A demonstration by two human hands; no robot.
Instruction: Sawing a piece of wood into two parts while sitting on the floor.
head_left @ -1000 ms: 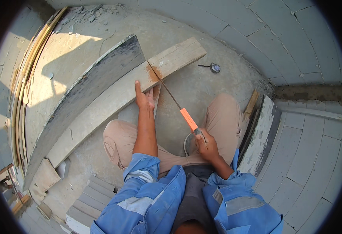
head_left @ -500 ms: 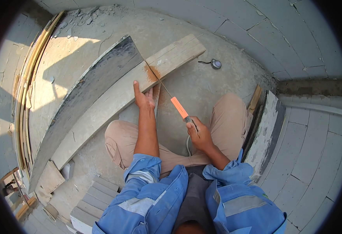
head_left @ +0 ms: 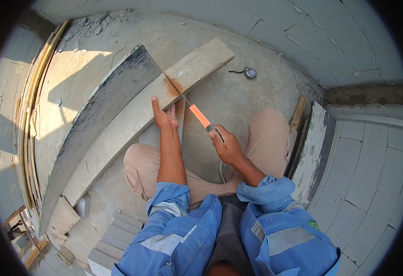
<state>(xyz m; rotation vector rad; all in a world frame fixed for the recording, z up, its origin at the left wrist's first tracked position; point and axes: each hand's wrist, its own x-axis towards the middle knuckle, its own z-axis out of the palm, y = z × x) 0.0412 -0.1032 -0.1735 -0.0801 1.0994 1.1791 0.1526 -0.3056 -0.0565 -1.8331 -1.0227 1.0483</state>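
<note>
A long timber beam (head_left: 118,129) lies diagonally in front of me, from near left to far right. My left hand (head_left: 165,118) grips its near edge, thumb up along the face and fingers reaching underneath. My right hand (head_left: 229,146) is closed around the grey end of the orange handle of a handsaw (head_left: 198,116). The thin blade, seen nearly edge-on, crosses the beam just right of my left hand. Reddish-brown sawdust (head_left: 170,87) lies on both sides of the blade. Beyond the beam stands a curved dark grey board (head_left: 105,96), close alongside it.
A tape measure (head_left: 250,73) rests on the concrete floor at the far right. Bamboo-like strips (head_left: 33,110) line the left side. Grey blocks (head_left: 114,241) are stacked near my left side, and a white-stained board (head_left: 319,142) leans by my right knee. Block walls surround the space.
The saw and my right hand have moved forward and left, bringing the handle nearer the beam. My left hand keeps its hold. The whole view has shifted slightly.
</note>
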